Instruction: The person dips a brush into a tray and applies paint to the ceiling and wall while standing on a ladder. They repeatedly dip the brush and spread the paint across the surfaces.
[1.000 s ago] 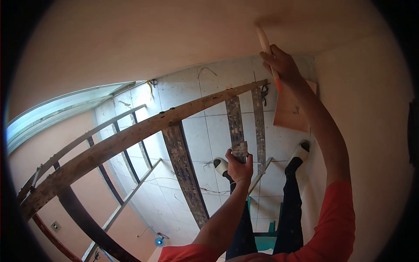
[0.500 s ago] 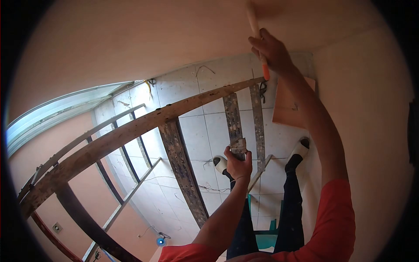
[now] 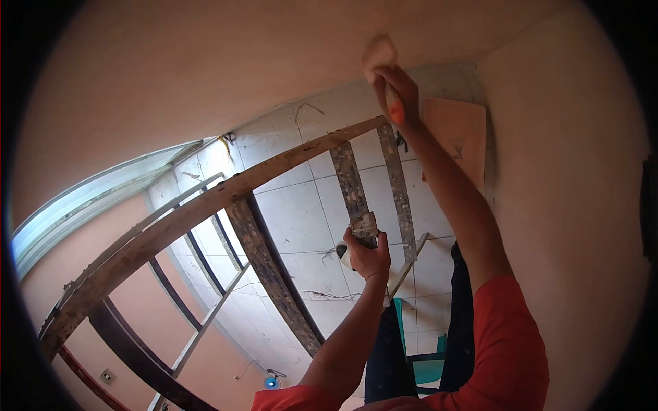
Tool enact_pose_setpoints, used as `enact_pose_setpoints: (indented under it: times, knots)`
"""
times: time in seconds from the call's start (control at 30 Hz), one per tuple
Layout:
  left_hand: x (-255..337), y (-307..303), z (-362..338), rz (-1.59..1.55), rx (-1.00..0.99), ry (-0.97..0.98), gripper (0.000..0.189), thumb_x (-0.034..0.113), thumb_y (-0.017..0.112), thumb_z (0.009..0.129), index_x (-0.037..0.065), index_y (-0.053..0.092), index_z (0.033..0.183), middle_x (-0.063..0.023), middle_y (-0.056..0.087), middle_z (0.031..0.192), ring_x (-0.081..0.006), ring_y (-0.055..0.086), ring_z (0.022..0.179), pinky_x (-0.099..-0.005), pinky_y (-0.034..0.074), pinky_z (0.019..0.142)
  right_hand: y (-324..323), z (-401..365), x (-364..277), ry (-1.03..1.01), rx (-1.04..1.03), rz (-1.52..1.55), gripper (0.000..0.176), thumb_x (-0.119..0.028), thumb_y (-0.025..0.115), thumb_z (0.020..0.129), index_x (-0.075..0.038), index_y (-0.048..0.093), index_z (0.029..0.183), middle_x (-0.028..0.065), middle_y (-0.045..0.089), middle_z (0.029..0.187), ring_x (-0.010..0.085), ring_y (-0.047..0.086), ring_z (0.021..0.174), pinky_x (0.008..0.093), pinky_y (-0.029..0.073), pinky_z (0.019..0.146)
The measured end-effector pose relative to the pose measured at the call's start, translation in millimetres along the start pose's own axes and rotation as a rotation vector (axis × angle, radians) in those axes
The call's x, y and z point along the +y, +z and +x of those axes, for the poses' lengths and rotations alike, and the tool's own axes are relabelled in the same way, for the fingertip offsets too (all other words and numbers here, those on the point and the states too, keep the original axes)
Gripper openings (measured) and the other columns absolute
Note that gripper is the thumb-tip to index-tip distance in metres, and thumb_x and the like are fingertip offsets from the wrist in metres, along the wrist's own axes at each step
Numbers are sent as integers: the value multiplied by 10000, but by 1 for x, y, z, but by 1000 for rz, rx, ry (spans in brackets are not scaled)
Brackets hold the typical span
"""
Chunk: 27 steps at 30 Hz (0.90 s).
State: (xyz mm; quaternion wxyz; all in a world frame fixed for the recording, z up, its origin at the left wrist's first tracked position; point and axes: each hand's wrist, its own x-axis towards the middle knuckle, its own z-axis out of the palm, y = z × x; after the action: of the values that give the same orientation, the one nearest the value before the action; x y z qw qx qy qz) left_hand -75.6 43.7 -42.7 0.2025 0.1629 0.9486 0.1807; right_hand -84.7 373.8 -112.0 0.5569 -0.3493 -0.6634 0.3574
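My right hand, raised close to the wall, is closed round the handle of a putty knife. Its handle ends in orange, and its broad pale head is blurred against the wall. Lower down, my left hand grips a small, flat, smeared scraper blade between thumb and fingers; its handle, if any, is hidden in the palm. Behind that hand runs a paint-spattered wooden rung of a ladder, joined to a long curved-looking rail. The right forearm passes beyond the rail's far end.
Below lie pale floor tiles with wires and scraps. A flat orange-brown board rests near the right wall. Between my legs shows a green plastic stool. A window stands to the left, and a small blue-lit object sits at the bottom.
My right hand has moved left and slightly down, turning the putty knife so its broad head shows. The view has shifted a little; my left hand keeps its hold on the blade.
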Motion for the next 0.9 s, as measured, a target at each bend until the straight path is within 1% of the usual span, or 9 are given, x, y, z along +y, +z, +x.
enact_pose_setpoints:
  times: [0.1, 0.23, 0.3, 0.33, 0.4, 0.53, 0.6, 0.7, 0.9]
  knots:
    - [-8, 5, 0, 37, -26, 30, 596, 304, 742, 790, 104, 456, 1273, -226, 685, 984, -466, 670, 926, -542, 508, 809, -35, -89, 20, 158, 7, -120, 74, -64, 641, 956, -18, 643, 1013, 64, 670, 933, 183, 672, 864, 296, 529, 782]
    - [-6, 6, -1, 46, 3, 26, 514, 307, 738, 801, 82, 481, 1184, -223, 689, 959, -447, 678, 882, -526, 510, 762, -92, -212, 33, 356, 108, -93, 111, -89, 617, 981, -3, 660, 1036, 42, 681, 922, 148, 662, 811, 266, 507, 707]
    - [-8, 10, 0, 23, 47, 57, 476, 283, 731, 814, 72, 485, 1163, -210, 693, 935, -423, 689, 844, -492, 524, 736, -126, -264, 44, 749, 230, -112, 107, -116, 620, 983, -26, 665, 1021, 33, 686, 893, 118, 654, 692, 249, 483, 597]
    - [-6, 9, -1, 29, 37, 58, 476, 283, 731, 814, 72, 485, 1163, -210, 693, 935, -423, 689, 844, -492, 524, 736, -142, -274, 47, 757, 235, -120, 107, -116, 620, 983, -26, 665, 1021, 33, 686, 893, 118, 654, 692, 249, 483, 597]
    - [-3, 7, -1, -4, 40, 76, 464, 267, 726, 827, 59, 479, 1160, -201, 692, 929, -407, 695, 847, -474, 529, 749, -170, -291, 54, 990, 527, 35, 69, -86, 649, 947, -27, 680, 968, 34, 683, 930, 111, 641, 719, 269, 533, 622]
    - [-1, 9, -3, 17, 51, 82, 498, 254, 715, 854, 28, 461, 1217, -208, 684, 945, -386, 693, 852, -455, 531, 771, -215, -295, 68, 1108, 554, -98, 87, -120, 673, 920, -43, 692, 954, 30, 681, 867, 96, 633, 645, 260, 515, 541]
    - [-10, 11, -3, 22, 18, 79, 505, 237, 712, 873, 10, 453, 1243, -194, 682, 947, -341, 692, 851, -431, 533, 773, -227, -295, 76, 1075, 570, -147, 172, -194, 655, 938, -38, 664, 1009, 24, 663, 731, 106, 634, 560, 241, 453, 494]
    - [-12, 12, -2, -45, 22, 105, 478, 191, 709, 901, -20, 456, 1247, -153, 673, 954, -240, 665, 848, -358, 527, 776, -229, -300, 88, 1092, 543, -109, 165, -189, 644, 941, -29, 662, 975, 40, 666, 726, 110, 635, 556, 243, 462, 492]
    - [-10, 14, -2, -143, -2, 131, 418, 135, 688, 917, -35, 464, 1227, -137, 632, 1000, -208, 613, 844, -346, 515, 767, -234, -295, 146, 946, 610, -85, 160, -159, 622, 950, -23, 663, 876, 50, 666, 730, 106, 603, 547, 246, 464, 475]
